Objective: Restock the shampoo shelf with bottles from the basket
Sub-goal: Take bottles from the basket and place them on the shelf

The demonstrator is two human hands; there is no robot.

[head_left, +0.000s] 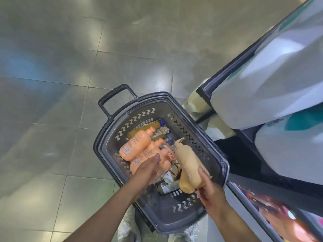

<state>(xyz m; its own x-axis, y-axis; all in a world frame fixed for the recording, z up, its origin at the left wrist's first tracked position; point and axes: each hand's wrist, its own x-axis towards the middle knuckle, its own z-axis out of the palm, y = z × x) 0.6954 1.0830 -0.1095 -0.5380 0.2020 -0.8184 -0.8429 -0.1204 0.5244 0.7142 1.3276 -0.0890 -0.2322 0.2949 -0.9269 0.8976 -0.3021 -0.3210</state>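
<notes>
- Holding a tan bottle (187,165) by its bottom end, the right hand (209,191) has thumb and fingers wrapped around it; the bottle is tilted above the basket (138,117), cap end pointing away from the person.
- The left hand (148,167) lies with rather straight fingers over the peach bottles (136,144) and grips none of them; the blur hides whether it touches them.
- To do this step well, I think the right hand should take the bottle nearer its middle before it goes to the shelf (204,94), because an end grip lets a smooth, rounded bottle swing or slip.
- The left hand should pick the top peach bottle, so the pile does not roll.
- The bottles look like smooth plastic with rounded shoulders and printed labels.
- The basket is dark hard plastic with zigzag holes and a loop handle (113,93); it stands on a glossy tiled floor (70,67) just beside the shelf.
</notes>
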